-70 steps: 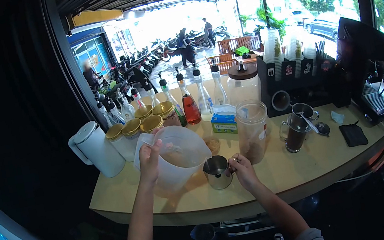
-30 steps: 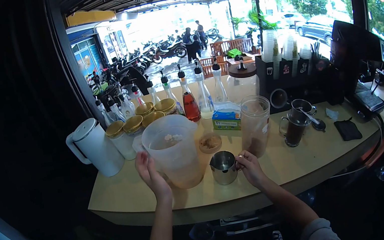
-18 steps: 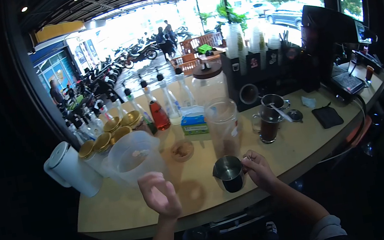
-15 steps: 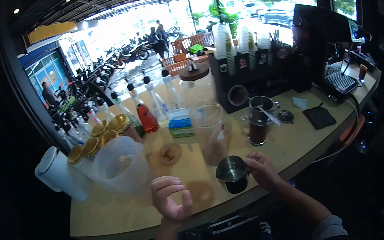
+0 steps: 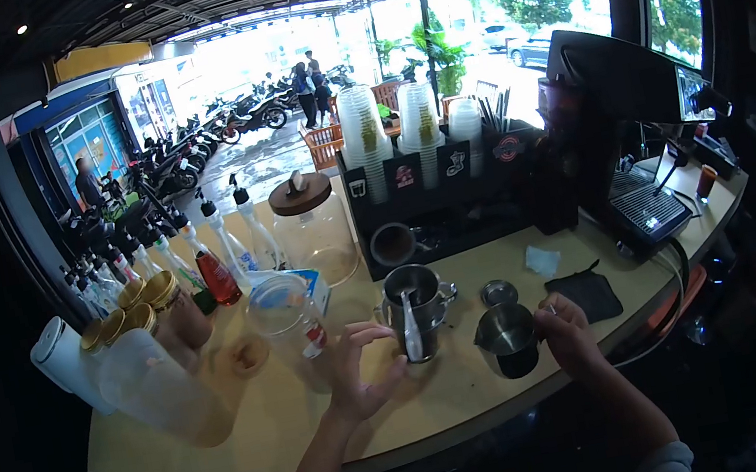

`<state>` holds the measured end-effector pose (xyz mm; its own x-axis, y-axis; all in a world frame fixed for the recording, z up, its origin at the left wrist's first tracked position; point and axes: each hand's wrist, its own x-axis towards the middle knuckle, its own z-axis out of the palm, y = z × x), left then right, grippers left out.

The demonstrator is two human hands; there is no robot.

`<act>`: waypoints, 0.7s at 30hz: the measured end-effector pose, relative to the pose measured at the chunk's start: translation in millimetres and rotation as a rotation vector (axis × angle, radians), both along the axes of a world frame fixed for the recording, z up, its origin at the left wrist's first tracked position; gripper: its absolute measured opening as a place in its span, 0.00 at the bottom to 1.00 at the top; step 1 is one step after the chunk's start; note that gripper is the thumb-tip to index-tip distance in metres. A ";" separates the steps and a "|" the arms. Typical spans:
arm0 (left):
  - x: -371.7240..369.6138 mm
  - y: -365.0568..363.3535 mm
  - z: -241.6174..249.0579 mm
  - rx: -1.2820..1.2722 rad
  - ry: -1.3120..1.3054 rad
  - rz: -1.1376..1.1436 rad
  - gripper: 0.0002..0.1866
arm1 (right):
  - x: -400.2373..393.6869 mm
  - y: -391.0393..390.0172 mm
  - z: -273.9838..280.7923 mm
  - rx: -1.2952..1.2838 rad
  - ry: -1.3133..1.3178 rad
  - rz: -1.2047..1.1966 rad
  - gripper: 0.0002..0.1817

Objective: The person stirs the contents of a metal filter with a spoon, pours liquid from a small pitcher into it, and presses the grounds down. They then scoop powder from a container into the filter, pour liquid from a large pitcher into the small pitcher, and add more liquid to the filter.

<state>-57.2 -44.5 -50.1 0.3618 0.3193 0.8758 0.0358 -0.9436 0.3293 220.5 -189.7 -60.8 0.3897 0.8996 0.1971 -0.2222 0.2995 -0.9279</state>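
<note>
From my head camera, the curved wooden counter (image 5: 261, 435) faced an open shopfront with parked motorbikes (image 5: 185, 158) outside. My right hand (image 5: 565, 340) was closed on the handle of the small steel pitcher (image 5: 507, 339) near the front edge. My left hand (image 5: 356, 375) hung half open and empty beside the glass cup with a spoon (image 5: 414, 313).

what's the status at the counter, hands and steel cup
Right hand grips the steel cup by its handle, upright on the counter. Left hand open, empty, beside the glass mug. Plastic jar close left.

Steel pitcher (image 5: 508, 338) right of glass mug (image 5: 414, 312)
</note>
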 end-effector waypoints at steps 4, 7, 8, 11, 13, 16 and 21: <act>21.1 8.4 -3.8 -0.171 -0.026 0.046 0.23 | 40.3 14.8 25.3 0.061 -0.030 0.042 0.06; 25.6 6.7 5.0 -0.159 0.044 0.114 0.25 | 48.6 32.8 45.2 0.094 -0.046 0.055 0.08; 25.6 7.1 12.1 -0.028 0.125 0.166 0.23 | 49.0 39.0 50.4 0.083 -0.038 0.073 0.08; 24.8 12.9 18.9 0.183 0.236 0.225 0.19 | 45.4 54.3 67.7 0.067 -0.081 0.077 0.08; 24.3 15.3 23.1 0.306 0.248 0.189 0.16 | 46.4 71.9 66.8 0.100 -0.061 0.115 0.09; 18.2 17.7 26.6 0.392 0.286 0.148 0.15 | 38.1 85.6 78.2 0.121 -0.059 0.136 0.09; 9.7 18.8 38.1 0.354 0.203 0.171 0.16 | 26.7 101.0 98.2 0.098 -0.098 0.190 0.10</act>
<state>-47.5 -25.7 -12.0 0.5055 0.0829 0.8588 0.2322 -0.9717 -0.0429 247.2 -88.7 37.4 0.1899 0.9298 0.3152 -0.1938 0.3503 -0.9164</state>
